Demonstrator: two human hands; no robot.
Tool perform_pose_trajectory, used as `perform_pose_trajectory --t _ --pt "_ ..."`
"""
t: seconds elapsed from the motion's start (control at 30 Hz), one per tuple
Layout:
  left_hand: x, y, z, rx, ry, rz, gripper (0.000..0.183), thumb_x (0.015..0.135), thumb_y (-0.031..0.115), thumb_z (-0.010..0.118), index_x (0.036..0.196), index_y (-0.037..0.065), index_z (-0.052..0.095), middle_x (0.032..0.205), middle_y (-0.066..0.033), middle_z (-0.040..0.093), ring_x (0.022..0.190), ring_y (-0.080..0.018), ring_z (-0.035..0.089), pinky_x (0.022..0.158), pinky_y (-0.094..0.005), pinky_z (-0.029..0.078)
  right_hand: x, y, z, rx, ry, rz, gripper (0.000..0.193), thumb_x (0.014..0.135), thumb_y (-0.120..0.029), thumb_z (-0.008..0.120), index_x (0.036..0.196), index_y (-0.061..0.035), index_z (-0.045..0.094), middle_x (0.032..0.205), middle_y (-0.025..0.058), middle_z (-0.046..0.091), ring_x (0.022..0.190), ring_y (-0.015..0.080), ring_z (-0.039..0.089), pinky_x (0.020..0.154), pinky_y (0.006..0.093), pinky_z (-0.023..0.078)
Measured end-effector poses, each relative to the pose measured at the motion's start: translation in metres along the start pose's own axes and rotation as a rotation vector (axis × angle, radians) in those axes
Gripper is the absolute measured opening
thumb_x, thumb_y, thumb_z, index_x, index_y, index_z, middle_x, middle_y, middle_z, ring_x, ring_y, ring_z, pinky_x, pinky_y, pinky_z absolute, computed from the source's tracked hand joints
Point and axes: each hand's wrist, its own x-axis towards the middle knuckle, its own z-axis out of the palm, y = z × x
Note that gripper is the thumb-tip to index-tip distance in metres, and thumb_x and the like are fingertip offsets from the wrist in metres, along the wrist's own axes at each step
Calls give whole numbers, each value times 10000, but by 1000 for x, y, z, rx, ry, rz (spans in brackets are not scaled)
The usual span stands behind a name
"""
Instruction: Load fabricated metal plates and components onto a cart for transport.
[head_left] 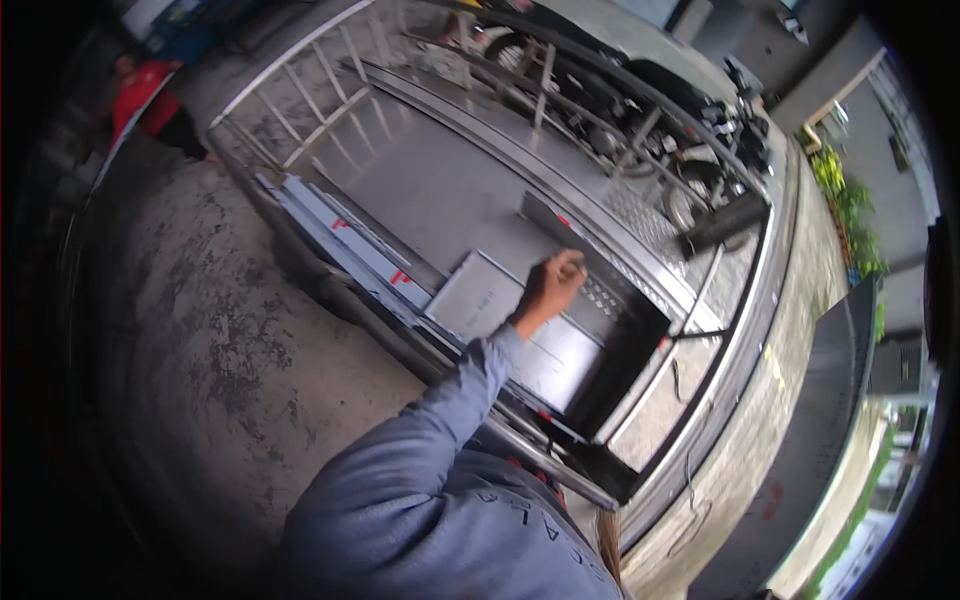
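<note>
Well, the left hand (556, 282) has its fingers curled inward; whether they grip anything I can't tell, nor the right hand's state. Below it sits a dark-grey metal box (560, 362), glossy-floored, one wall speckled with pale dots. A paler rectangular panel (475, 300), thin-rimmed, lies beside it, inside a railed metal frame (730, 335).

Left arm (425, 425) outstretched in a long sleeve (455, 390), left hand (550, 290) with fingers (569, 264) curled inward.
</note>
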Motion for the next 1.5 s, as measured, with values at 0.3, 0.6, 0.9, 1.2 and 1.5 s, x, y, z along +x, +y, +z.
perform_pose_trajectory --t 0.3,0.6,0.9,1.2,1.5 --pt "-181 -10 -137 597 109 58 326 926 248 764 1216 102 735 1057 -181 762 1033 -389 724 930 -500 570 183 -200 42 22 -381 -393 589 1034 -506 648 1211 54 693 1180 255 718 1069 406 713 935 507 585" --pt "-233 -28 -106 820 92 -81 333 904 303 744 1159 89 728 1073 -152 718 1110 -373 668 952 -563 507 244 -365 360 528 -418 -883 170 776 -36 725 890 -6 602 823 243 697 794 472 693 710 535 542" --pt "-228 -16 -89 801 221 20 245 836 217 754 1006 41 736 952 -186 739 973 -389 709 913 -507 549 196 -391 551 299 -480 -786 130 871 -82 633 979 -37 688 879 281 756 855 505 755 765 599 599" --pt "-196 -3 -81 914 201 -73 158 838 204 776 925 79 735 879 -136 738 868 -375 707 829 -498 547 144 -319 675 327 -571 -758 245 868 -80 609 1109 -89 654 963 185 748 890 427 744 759 547 600" --pt "-188 -13 -75 928 159 -71 134 818 151 774 911 65 730 848 -135 725 845 -372 701 817 -490 547 58 -262 775 306 -773 -694 314 849 -246 787 1071 -62 664 992 192 740 955 423 733 804 546 586"
